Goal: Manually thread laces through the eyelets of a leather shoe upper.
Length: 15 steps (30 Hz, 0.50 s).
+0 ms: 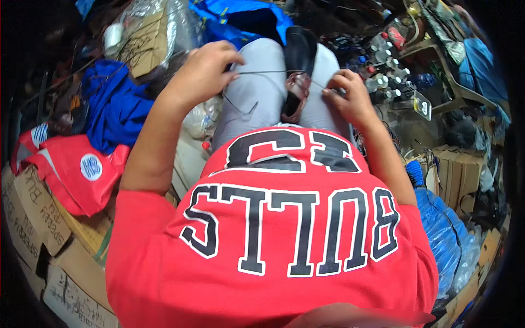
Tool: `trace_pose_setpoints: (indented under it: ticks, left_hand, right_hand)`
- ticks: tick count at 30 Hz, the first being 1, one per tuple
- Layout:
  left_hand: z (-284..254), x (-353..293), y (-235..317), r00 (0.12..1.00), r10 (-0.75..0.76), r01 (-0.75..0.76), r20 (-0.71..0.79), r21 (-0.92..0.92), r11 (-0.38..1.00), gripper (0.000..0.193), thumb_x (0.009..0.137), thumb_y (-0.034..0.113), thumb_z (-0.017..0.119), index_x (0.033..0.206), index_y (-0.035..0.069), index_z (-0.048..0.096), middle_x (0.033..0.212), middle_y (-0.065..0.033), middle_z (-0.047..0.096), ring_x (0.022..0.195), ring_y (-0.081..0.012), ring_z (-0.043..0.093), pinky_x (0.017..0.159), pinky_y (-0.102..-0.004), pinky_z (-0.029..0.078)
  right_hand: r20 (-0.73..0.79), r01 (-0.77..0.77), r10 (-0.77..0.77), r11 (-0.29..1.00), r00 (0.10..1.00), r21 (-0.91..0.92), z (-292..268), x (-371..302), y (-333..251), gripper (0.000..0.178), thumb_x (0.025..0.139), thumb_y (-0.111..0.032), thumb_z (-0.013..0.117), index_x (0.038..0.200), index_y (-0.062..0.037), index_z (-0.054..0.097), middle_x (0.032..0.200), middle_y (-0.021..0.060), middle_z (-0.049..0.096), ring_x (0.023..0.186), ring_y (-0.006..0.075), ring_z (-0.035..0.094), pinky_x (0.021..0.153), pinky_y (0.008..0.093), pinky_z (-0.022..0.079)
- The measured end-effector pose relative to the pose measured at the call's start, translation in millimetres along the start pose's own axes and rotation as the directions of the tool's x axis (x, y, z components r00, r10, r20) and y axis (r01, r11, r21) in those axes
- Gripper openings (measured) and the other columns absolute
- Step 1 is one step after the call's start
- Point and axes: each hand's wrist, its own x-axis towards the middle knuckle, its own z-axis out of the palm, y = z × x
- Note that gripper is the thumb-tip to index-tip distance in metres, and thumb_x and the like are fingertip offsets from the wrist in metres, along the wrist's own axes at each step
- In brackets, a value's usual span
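Observation:
A black shoe (301, 50) with a brownish open part stands gripped between my knees, on grey trousers (254, 95). A dark thread (263, 72) runs taut from the shoe to my left hand (210, 66), whose curled fingers are closed on it. A loose length of the thread hangs over my left thigh. On the other side, my right hand (351, 97) is closed in a pinch beside my right knee. A thin stretch of thread leads from the shoe toward its fingertips. Both hands are apart from the shoe.
Several small bottles (383, 74) stand to the right, near a wooden frame (437, 60). Blue cloth (112, 104), a red bag (76, 172) and cardboard boxes (33, 216) lie left. A blue plastic bag (240, 19) is ahead; another blue bundle (440, 229) sits right.

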Motion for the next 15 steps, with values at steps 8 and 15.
trace_pose_setpoints:
  ticks: [8, 15]
  left_hand:
    - [8.5, -29.6, 2.0, 0.97, 0.019, 0.015, 0.243, -0.138, 0.99, 0.017, 0.07, 0.004, 0.067, 0.088, 0.003, 0.066, 0.084, -0.0118, 0.062, 0.078, -0.0273, 0.061, 0.068, -0.0333, 0.049]
    - [53.6, -48.4, 0.3, 0.997, -0.062, 0.047, -0.039, -0.294, 0.955, 0.018, 0.071, 0.003, 0.07, 0.088, 0.002, 0.064, 0.078, -0.0111, 0.06, 0.069, -0.0227, 0.059, 0.064, -0.0311, 0.047]
  right_hand:
    - [0.071, -0.412, 0.429, 0.894, 0.9, -0.176, -57.2, -74.5, 49.3, 0.02, 0.074, -0.015, 0.068, 0.078, 0.001, 0.058, 0.07, 0.0127, 0.058, 0.064, 0.0222, 0.056, 0.061, 0.0328, 0.044]
    - [-0.406, -0.548, 0.839, 0.545, 0.364, 0.635, -111.2, -174.2, 197.4, 0.015, 0.083, -0.016, 0.059, 0.093, -0.0057, 0.062, 0.077, 0.0034, 0.061, 0.068, 0.0141, 0.058, 0.061, 0.0305, 0.045]
